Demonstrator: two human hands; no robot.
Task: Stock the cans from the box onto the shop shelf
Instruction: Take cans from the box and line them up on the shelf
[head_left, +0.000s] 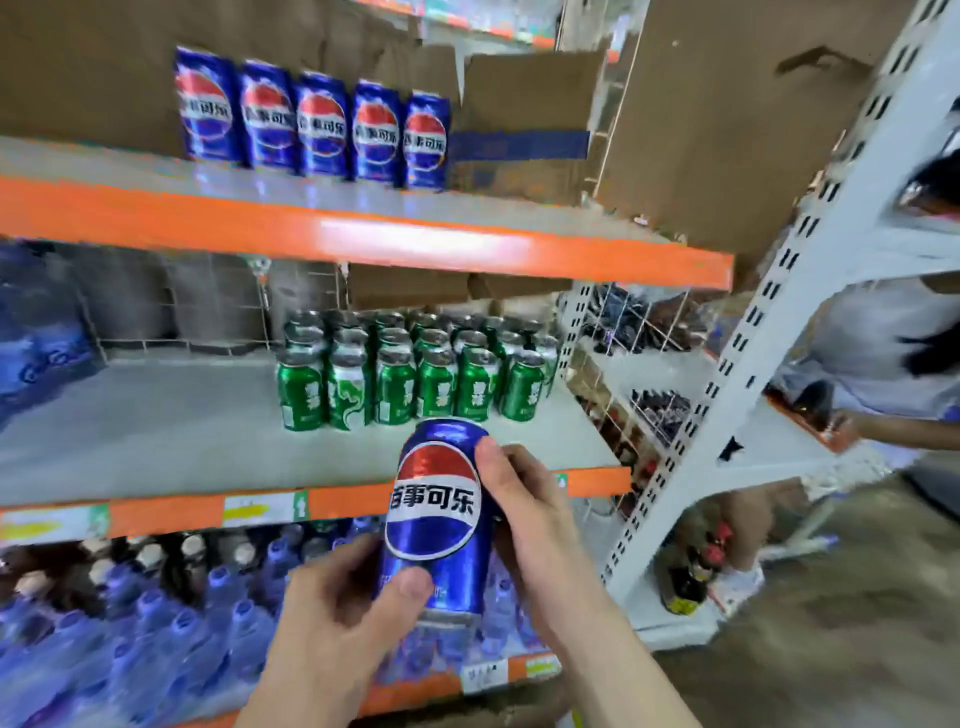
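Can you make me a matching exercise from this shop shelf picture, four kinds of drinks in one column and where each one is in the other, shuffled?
Things:
1. row of blue cola cans
2. green cans
3. blue-capped water bottles
4. single blue cola can

Places:
A. bottom shelf
B. held in both hands
C. top shelf
D. middle shelf

Pairs: 1-C, 2-D, 3-A, 4-B

On the top shelf (363, 234), five blue cans (317, 122) line the back. Bare shelf lies before them and leftward; a cardboard box (524, 124) (touching the row) blocks the right end.
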